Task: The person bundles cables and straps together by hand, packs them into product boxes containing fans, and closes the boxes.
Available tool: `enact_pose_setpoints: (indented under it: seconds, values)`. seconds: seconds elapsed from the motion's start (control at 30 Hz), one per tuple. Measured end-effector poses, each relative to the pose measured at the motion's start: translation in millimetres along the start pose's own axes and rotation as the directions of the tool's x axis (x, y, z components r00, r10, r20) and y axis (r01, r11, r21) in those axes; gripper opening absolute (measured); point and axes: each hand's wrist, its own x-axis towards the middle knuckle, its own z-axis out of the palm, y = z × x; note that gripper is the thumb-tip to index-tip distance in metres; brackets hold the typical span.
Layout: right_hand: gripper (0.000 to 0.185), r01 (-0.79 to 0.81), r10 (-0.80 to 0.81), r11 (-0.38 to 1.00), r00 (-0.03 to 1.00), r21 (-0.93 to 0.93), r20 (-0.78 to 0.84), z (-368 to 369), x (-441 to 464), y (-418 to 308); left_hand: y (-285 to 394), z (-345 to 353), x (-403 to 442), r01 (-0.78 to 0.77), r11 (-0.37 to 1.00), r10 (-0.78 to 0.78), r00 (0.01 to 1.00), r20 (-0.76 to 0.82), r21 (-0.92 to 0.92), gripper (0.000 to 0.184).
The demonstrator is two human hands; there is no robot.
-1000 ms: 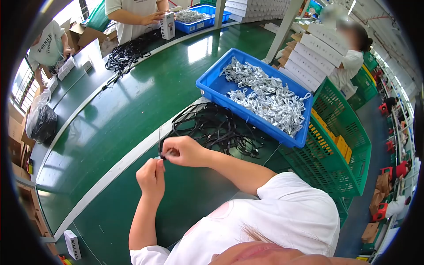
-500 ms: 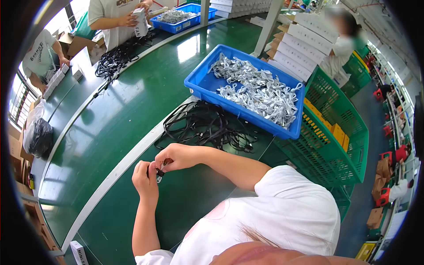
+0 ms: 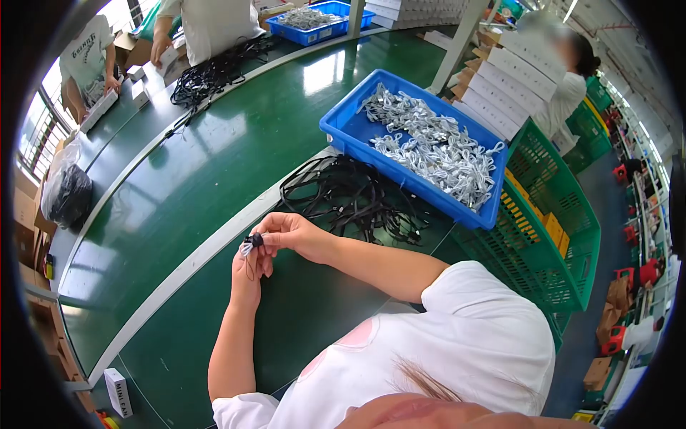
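Observation:
A small bundle of black strap and white cord (image 3: 251, 244) is pinched between both hands. My left hand (image 3: 247, 275) is closed and upright below it, the finger ends partly hidden. Reaching in from the right, my right hand (image 3: 294, 234) grips the black part between thumb and fingers. Just beyond my right hand lies a loose tangle of black straps (image 3: 350, 200) on the green table (image 3: 193, 343). Past that, a blue tray (image 3: 411, 187) holds many white looped cables (image 3: 436, 154).
Right of the blue tray stands a green crate (image 3: 564, 250) with yellow boxes. A white box (image 3: 118, 393) marked MINI FAN is at lower left. Across the belt (image 3: 236, 143), co-workers handle white boxes near more black straps (image 3: 214, 75). White cartons (image 3: 511, 86) are stacked behind the tray.
My hands have risen slightly and turned, bringing the white cord and black strap into clearer view. The camera has shifted a little. A co-worker across the belt has lowered a white box.

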Motion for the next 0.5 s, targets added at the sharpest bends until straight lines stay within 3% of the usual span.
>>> enact_pose_setpoints:
  seconds: [0.2,0.33,0.4,0.5]
  values:
    - [0.009,0.049,-0.062,0.99,0.993,-0.134,-0.096,-5.9,1.0,7.6,-2.2,4.0,-1.6,0.028,0.998,-0.024,0.998,-0.061,0.06,0.03]
    - [0.011,0.089,-0.115,0.982,0.982,-0.167,-0.152,-4.0,-0.3,8.6,1.6,2.1,-2.0,-0.014,0.974,0.035,0.995,-0.09,0.227,0.024]
    - [0.011,0.074,-0.104,0.983,0.98,-0.169,-0.172,-6.0,0.2,9.4,1.1,-7.5,0.8,-0.134,0.91,0.185,0.978,-0.096,0.393,0.017]
    - [0.01,0.046,-0.089,0.981,0.969,-0.189,-0.23,-11.6,1.9,9.1,-2.8,-30.4,9.7,-0.189,0.903,0.261,0.954,-0.145,0.385,0.018]
